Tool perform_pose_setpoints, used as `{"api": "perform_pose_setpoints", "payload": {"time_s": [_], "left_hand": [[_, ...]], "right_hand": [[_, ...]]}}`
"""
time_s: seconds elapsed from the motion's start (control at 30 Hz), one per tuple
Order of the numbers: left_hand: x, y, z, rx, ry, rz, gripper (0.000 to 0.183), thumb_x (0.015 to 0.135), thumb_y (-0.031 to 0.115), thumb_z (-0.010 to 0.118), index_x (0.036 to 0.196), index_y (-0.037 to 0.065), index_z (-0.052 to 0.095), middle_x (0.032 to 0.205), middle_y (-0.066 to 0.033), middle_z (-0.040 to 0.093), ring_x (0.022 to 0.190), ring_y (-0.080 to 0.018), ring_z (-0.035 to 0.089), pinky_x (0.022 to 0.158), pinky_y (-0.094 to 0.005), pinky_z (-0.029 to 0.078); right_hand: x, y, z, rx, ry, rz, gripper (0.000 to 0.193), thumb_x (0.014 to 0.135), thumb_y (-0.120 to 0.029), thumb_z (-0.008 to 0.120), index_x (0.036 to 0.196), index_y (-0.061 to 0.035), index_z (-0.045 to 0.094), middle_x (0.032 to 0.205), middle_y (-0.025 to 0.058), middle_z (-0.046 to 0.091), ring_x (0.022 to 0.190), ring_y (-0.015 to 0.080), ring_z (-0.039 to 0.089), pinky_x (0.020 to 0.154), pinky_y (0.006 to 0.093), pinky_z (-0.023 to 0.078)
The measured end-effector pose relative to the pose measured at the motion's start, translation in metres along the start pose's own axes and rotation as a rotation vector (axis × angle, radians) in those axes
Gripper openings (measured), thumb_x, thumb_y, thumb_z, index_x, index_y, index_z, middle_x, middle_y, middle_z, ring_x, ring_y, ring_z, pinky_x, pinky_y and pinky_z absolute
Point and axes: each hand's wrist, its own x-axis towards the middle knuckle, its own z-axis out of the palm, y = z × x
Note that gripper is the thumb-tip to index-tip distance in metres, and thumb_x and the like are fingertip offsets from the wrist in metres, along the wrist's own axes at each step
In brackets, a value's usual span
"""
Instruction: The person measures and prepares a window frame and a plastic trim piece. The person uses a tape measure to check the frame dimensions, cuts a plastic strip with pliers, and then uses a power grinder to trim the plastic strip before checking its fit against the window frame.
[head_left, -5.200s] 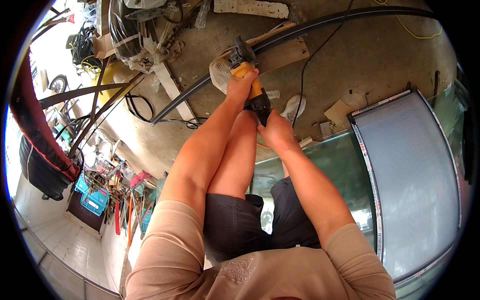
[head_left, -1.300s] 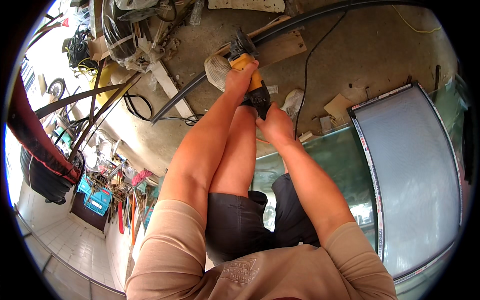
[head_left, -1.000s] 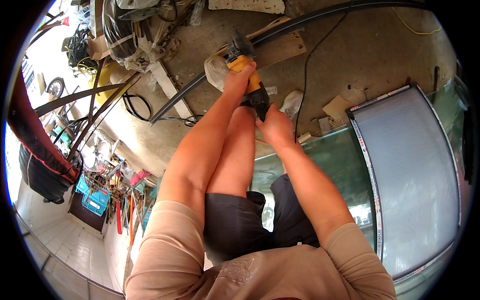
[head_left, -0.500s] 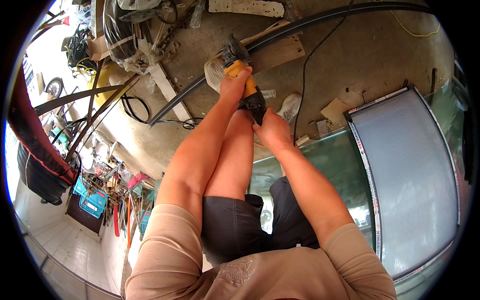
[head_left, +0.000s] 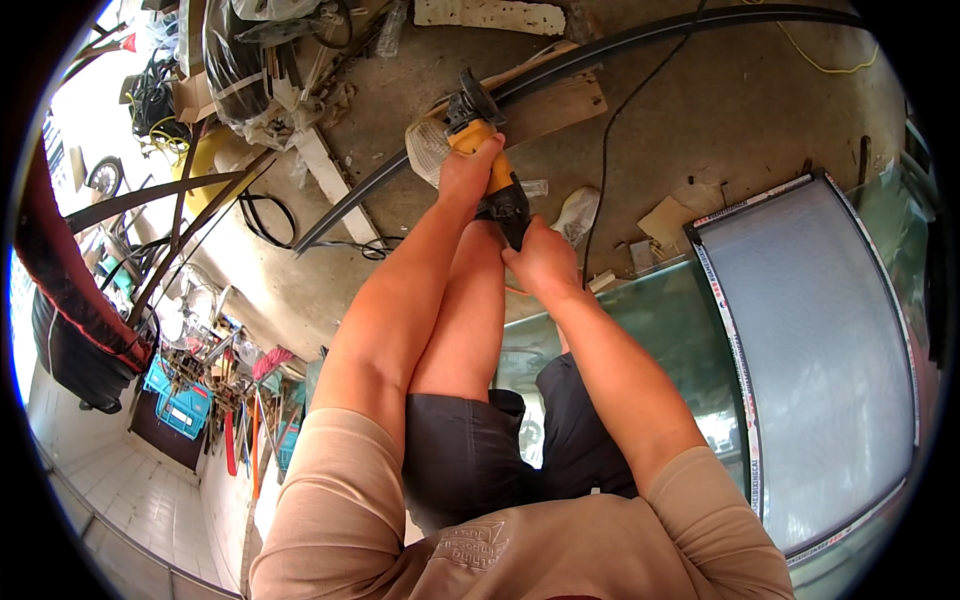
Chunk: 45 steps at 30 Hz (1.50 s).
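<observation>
A yellow and black angle grinder (head_left: 482,135) is held in both my hands, its guarded disc end pointing away from me. Wrapped round the yellow body near the head is my left hand (head_left: 468,172). My right hand (head_left: 543,258) grips the black rear end, and its fingertips are partly hidden. The grinder's head is at a long dark curved strip (head_left: 625,48) that lies over a wooden board (head_left: 556,106); whether the disc touches it I cannot tell. Under my left foot's light shoe (head_left: 428,150), the strip passes near the board.
A framed, film-covered glass panel (head_left: 815,350) lies at right over a greenish glass sheet (head_left: 640,350). A black cable (head_left: 632,98) crosses the floor. At left are a red-and-black bent bar (head_left: 75,270), blue crates (head_left: 184,408), a white board (head_left: 335,185) and plastic-wrapped bundles (head_left: 232,70).
Both hands keep their hold on the grinder, almost unmoved. The whole picture has shifted very slightly to the left.
</observation>
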Motion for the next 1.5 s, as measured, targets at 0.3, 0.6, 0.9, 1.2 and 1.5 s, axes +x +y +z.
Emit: {"api": "perform_pose_setpoints", "payload": {"time_s": [0.3, 0.6, 0.9, 1.2, 1.5], "left_hand": [[-0.003, 0.004, -0.001, 0.049, 0.007, -0.013, 0.051, 0.087, 0.046, 0.084, 0.110, 0.001, 0.076, 0.098, -0.0056, 0.074, 0.085, -0.0174, 0.069, 0.076, -0.0336, 0.054], [-0.004, 0.009, 0.000, 0.025, -0.021, -0.013, 0.052, 0.087, 0.046, 0.084, 0.115, 0.003, 0.075, 0.102, -0.0053, 0.074, 0.088, -0.0185, 0.069, 0.079, -0.0350, 0.054], [-0.030, 0.018, -0.031, -0.142, -0.092, 0.036, 0.046, 0.092, 0.046, 0.080, 0.115, 0.007, 0.073, 0.100, -0.0021, 0.071, 0.088, -0.0147, 0.064, 0.078, -0.0333, 0.050], [-0.126, 0.045, -0.070, -0.527, -0.421, 0.018, 0.041, 0.106, 0.038, 0.068, 0.128, 0.003, 0.063, 0.118, -0.0105, 0.073, 0.111, -0.0245, 0.071, 0.102, -0.0417, 0.056], [-0.273, 0.193, -0.171, 0.258, -0.180, 0.729, 0.027, 0.103, 0.021, 0.070, 0.119, 0.000, 0.071, 0.109, -0.0118, 0.076, 0.099, -0.0208, 0.073, 0.093, -0.0380, 0.058]], "right_hand": [[0.001, 0.000, 0.002, -0.007, -0.002, 0.001, 0.050, 0.084, -0.029, 0.080, 0.116, 0.0050, 0.061, 0.102, 0.0291, 0.075, 0.101, 0.0462, 0.074, 0.091, 0.0534, 0.058], [0.001, -0.002, -0.002, -0.030, -0.007, 0.002, 0.052, 0.084, -0.028, 0.079, 0.119, 0.0049, 0.059, 0.104, 0.0283, 0.076, 0.103, 0.0442, 0.075, 0.091, 0.0517, 0.059], [-0.027, -0.005, -0.007, -0.021, 0.048, -0.117, 0.055, 0.087, -0.031, 0.080, 0.125, -0.0002, 0.057, 0.101, 0.0225, 0.077, 0.097, 0.0390, 0.077, 0.085, 0.0497, 0.060], [-0.093, 0.014, -0.044, 0.506, -0.616, -0.162, 0.036, 0.095, -0.021, 0.077, 0.126, -0.0076, 0.066, 0.090, 0.0017, 0.069, 0.073, 0.0111, 0.067, 0.065, 0.0314, 0.053], [-0.210, 0.037, -0.134, 0.141, 0.001, -0.294, 0.045, 0.087, -0.027, 0.077, 0.119, 0.0015, 0.065, 0.089, 0.0210, 0.074, 0.084, 0.0344, 0.075, 0.078, 0.0452, 0.058]]}}
